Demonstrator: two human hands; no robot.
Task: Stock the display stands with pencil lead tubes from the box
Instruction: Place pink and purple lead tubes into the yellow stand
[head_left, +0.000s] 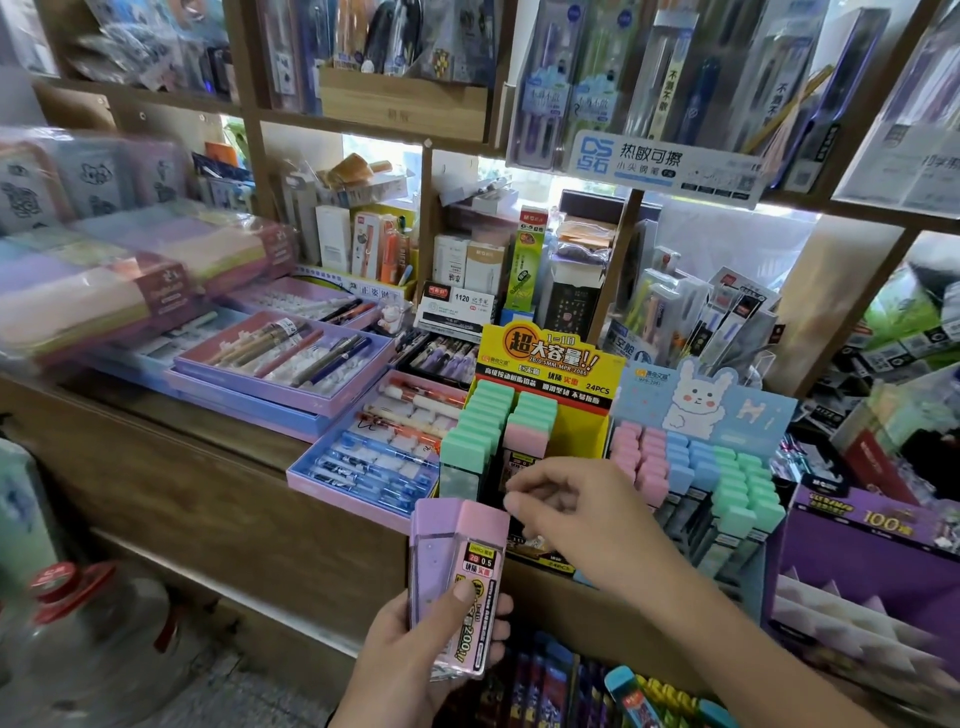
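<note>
On a crowded shop table (208, 467), a yellow display stand (540, 374) holds green-capped lead tubes, while the left hand (415, 654) clamps two lead tubes (457, 582) and the right hand (571, 514) reaches with fingers loosely apart, empty.

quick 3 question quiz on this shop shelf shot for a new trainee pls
1. True or false: the left hand holds lead tubes with purple and pink caps.
2. Multiple choice: the right hand is (a) resting on the floor, (b) reaching at the front of the yellow display stand, (c) gripping the water jug.
3. Fill in: the stand with the rabbit header holds rows of pink, blue and ____ capped tubes.

Key: 1 true; 2 b; 3 green
</note>
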